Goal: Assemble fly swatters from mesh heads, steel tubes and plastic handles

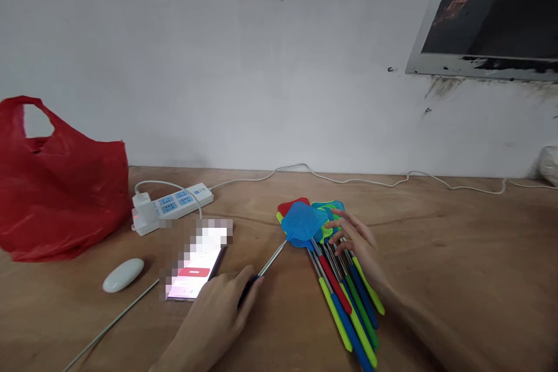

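Observation:
My left hand (224, 308) is closed around the dark grip of a fly swatter with a metal shaft and a blue mesh head (301, 222). That head overlaps the heads of a pile of fly swatters (337, 279) lying on the table. Their mesh heads are red, blue, teal and yellow-green, and their handles, in yellow, blue, red and green, fan toward me. Over the right side of the pile is my right hand (355, 238), fingers apart and bent near the heads. Whether its fingertips touch them I cannot tell.
Left on the wooden table (457, 267) are a red plastic bag (65, 197), a white power strip (174, 204) with a charger, a lit phone (196, 267) and a white oval object (124, 275). A white cable (349, 180) runs along the wall.

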Demonstrator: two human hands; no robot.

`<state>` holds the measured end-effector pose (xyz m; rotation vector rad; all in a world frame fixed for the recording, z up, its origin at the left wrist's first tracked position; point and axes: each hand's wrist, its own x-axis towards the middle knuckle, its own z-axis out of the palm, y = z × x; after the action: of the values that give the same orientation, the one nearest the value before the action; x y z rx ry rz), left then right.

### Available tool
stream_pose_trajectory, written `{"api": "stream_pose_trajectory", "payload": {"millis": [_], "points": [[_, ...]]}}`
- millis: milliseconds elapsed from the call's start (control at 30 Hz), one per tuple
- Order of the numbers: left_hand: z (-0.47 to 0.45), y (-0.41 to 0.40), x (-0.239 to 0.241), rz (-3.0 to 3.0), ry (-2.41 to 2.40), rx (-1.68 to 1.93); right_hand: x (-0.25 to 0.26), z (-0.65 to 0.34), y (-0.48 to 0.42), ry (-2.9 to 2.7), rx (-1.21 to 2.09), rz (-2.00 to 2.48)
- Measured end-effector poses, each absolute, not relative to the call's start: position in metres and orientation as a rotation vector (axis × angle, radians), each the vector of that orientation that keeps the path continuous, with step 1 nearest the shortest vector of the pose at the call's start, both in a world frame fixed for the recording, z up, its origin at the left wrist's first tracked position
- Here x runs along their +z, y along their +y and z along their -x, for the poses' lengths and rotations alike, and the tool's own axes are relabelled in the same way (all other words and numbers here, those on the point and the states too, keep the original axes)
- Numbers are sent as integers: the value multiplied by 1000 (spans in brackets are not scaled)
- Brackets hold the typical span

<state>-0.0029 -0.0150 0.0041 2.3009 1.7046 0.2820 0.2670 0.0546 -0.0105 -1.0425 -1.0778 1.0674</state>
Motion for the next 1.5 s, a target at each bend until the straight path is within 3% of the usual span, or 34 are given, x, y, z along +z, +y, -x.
{"api": "stream_pose_trajectory", "payload": {"millis": [467,733,1133,1333,1500], "points": [[1,-20,3,-2296,1593,325,-7,-252,42,-943,1173,945],[-5,-25,7,-2358,1544,234,-3,-232,23,-937,1543,914],[-6,-27,6,-2412,1501,123,-3,-230,19,-904,1572,838],[-5,-28,-4,-2408,1491,147,-6,-235,17,-1145,1654,825],[-7,-27,-1,-2385,1501,115,-10,-235,19,-1181,1546,808]]}}
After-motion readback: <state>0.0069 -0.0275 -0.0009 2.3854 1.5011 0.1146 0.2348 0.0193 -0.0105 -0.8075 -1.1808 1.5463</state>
